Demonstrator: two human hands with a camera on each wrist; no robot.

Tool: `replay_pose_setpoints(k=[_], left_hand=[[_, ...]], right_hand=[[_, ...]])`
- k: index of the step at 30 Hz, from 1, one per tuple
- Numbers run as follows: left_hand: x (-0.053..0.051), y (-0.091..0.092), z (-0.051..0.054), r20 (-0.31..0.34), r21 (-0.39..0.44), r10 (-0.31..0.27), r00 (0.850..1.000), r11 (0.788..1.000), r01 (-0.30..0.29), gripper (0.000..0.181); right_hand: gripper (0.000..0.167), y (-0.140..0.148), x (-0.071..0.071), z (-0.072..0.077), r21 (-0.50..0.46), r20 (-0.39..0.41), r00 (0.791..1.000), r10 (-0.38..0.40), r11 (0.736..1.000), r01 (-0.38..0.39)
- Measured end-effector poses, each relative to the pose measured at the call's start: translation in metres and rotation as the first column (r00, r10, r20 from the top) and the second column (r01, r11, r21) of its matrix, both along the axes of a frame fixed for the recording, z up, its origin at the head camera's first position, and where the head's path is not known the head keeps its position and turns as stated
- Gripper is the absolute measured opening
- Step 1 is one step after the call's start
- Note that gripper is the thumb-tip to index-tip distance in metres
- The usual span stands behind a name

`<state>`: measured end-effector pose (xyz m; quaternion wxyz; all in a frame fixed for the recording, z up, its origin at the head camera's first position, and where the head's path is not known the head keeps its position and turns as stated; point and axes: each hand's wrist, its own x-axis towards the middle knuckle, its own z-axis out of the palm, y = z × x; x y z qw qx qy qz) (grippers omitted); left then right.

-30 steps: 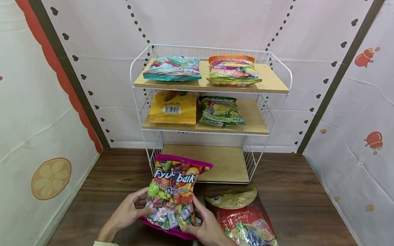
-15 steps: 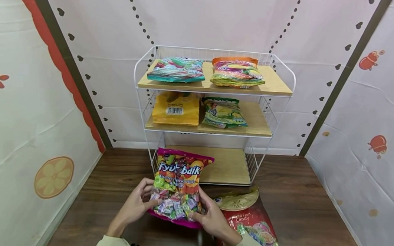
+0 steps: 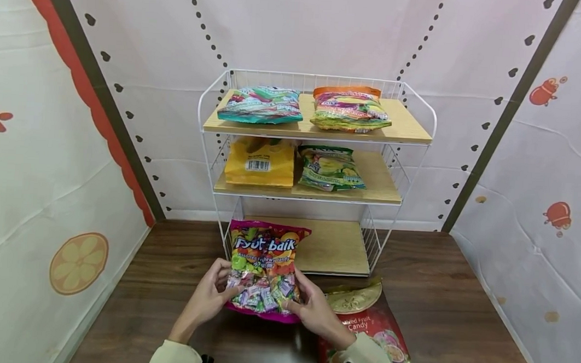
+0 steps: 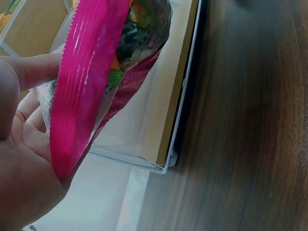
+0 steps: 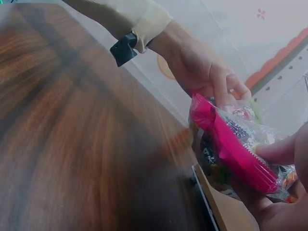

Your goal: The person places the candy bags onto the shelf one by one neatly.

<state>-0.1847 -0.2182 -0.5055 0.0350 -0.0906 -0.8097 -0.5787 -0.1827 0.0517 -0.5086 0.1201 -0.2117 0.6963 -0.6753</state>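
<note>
A pink-edged candy bag (image 3: 264, 262) marked "Fyut baik" is held up in front of the bottom shelf. My left hand (image 3: 210, 292) grips its lower left side, thumb on the front. On the lower right side my right hand (image 3: 315, 309) grips it likewise, fingers behind. The left wrist view shows the bag's pink bottom seam (image 4: 82, 91) off the wooden table, against the left palm. In the right wrist view both hands pinch the bag's two ends. A red and gold mixed fruit candy bag (image 3: 369, 328) lies on the table, partly hidden under the right forearm.
A white wire rack has three wooden shelves. Its top shelf (image 3: 306, 116) bears a teal bag (image 3: 261, 106) and an orange-topped bag (image 3: 350, 109). On the middle shelf stand a yellow bag (image 3: 261, 163) and a green bag (image 3: 330, 170). The bottom shelf (image 3: 333, 247) is bare wood. Printed cloth walls surround the table.
Both hands have carried the pink-edged candy bag slightly up and forward, toward the rack's bottom shelf. The right forearm now covers more of the red bag. The head view has shifted a little.
</note>
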Motion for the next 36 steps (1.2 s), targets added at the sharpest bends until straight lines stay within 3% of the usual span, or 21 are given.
replay_pose_setpoints(k=[7,14,19,27,36], left_hand=[[-0.008,0.005,-0.006,-0.027,0.011,0.017,0.999,1.000,-0.017,0.037],[-0.015,0.009,-0.009,-0.016,0.016,0.044,0.999,0.999,-0.044,0.036],[-0.018,0.011,-0.009,-0.005,0.029,0.032,0.999,0.999,-0.032,0.036],[-0.022,0.012,-0.011,0.004,-0.054,0.059,0.998,0.997,-0.059,0.037],[-0.026,0.013,-0.014,0.044,-0.066,0.075,0.996,0.995,-0.072,0.038]], right_hand=[[0.084,0.002,-0.009,-0.002,0.039,-0.003,1.000,-0.019,0.999,0.019],[0.085,0.002,-0.018,-0.006,0.044,-0.010,0.999,-0.035,0.998,0.036],[0.085,0.002,-0.021,-0.006,0.052,-0.009,0.999,-0.034,0.998,0.034],[0.083,0.003,-0.025,-0.010,0.079,0.010,0.999,-0.037,0.996,0.036],[0.084,0.005,-0.028,-0.012,0.120,0.003,0.999,-0.042,0.992,0.041]])
